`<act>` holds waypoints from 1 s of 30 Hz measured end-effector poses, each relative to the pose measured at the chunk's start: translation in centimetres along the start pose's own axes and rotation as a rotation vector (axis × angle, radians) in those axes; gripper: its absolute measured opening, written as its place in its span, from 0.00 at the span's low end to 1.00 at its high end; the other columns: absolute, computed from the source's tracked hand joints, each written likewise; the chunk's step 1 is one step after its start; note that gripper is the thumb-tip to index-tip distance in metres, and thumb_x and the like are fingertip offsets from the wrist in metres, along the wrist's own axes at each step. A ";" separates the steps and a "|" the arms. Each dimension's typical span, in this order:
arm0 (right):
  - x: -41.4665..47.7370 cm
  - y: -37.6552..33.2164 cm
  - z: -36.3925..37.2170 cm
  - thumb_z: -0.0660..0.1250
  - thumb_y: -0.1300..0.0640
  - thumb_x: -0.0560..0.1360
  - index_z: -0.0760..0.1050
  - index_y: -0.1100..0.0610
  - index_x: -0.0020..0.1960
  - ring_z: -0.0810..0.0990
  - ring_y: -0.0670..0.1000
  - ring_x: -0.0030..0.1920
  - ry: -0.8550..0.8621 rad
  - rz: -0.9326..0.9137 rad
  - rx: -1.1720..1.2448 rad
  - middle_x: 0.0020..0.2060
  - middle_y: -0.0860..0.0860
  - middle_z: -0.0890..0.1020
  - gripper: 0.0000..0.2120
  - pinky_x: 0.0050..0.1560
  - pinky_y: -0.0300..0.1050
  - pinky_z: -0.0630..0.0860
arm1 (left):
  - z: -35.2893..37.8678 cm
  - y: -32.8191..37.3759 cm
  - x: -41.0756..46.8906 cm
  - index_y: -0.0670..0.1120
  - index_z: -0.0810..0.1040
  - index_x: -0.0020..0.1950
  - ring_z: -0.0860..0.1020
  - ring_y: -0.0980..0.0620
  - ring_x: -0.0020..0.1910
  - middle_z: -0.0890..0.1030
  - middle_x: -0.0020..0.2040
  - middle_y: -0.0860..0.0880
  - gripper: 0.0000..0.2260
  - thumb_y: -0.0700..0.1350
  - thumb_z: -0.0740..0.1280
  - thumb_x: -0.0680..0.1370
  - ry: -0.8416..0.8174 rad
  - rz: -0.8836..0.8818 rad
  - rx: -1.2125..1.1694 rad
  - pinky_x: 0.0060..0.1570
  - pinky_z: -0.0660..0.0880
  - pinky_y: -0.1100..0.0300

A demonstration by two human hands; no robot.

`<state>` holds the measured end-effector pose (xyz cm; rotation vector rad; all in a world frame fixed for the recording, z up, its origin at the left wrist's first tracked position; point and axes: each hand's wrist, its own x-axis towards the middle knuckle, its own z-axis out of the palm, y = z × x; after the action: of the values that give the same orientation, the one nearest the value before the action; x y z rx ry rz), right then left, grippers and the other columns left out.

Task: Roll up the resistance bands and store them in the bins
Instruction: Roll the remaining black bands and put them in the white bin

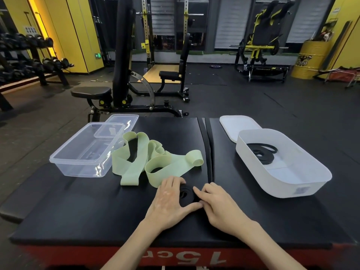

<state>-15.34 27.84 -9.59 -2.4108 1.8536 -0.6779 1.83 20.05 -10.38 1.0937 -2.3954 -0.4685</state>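
A black resistance band (186, 194), rolled into a coil, lies on the black mat between my two hands. My left hand (169, 199) curls round its left side, thumb under the near edge. My right hand (218, 203) pinches the coil's right side with its fingertips. A wide light-green band (148, 162) lies loose and tangled just beyond my hands. The white bin (303, 191) at the right holds a coiled black band (262, 152). The clear plastic bin (78, 168) at the left holds no band.
A clear lid (118, 125) leans on the clear bin's far end. A white lid (235, 125) lies behind the white bin. The black mat (78, 211) tops a red box with a seam (209, 149) down the middle. Weight benches and racks stand beyond.
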 end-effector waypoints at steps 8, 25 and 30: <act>-0.3 2.1 -1.1 0.58 0.59 0.78 0.68 0.48 0.72 0.67 0.46 0.53 -0.083 -0.039 -0.011 0.47 0.46 0.72 0.22 0.56 0.35 0.66 | -1.4 -1.1 0.4 0.55 0.62 0.74 0.59 0.68 0.69 0.65 0.70 0.62 0.30 0.51 0.68 0.74 -0.261 0.120 -0.183 0.68 0.54 0.74; -0.4 0.9 0.4 0.67 0.62 0.67 0.78 0.58 0.59 0.65 0.50 0.39 0.131 -0.052 -0.282 0.36 0.49 0.70 0.20 0.36 0.41 0.64 | 0.3 0.3 -0.1 0.63 0.71 0.62 0.67 0.58 0.52 0.66 0.47 0.56 0.28 0.73 0.61 0.66 0.030 -0.016 -0.002 0.59 0.67 0.65; -0.8 0.5 0.5 0.66 0.58 0.70 0.77 0.56 0.60 0.67 0.50 0.38 0.117 -0.056 -0.313 0.36 0.48 0.70 0.19 0.37 0.41 0.63 | 0.2 -0.3 0.0 0.57 0.65 0.72 0.62 0.59 0.67 0.66 0.65 0.58 0.36 0.73 0.57 0.69 -0.046 0.112 0.074 0.70 0.59 0.63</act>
<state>-15.82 28.29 -10.44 -2.6737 2.0846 -0.5815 1.94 19.91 -10.65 0.9823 -2.5171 -0.3735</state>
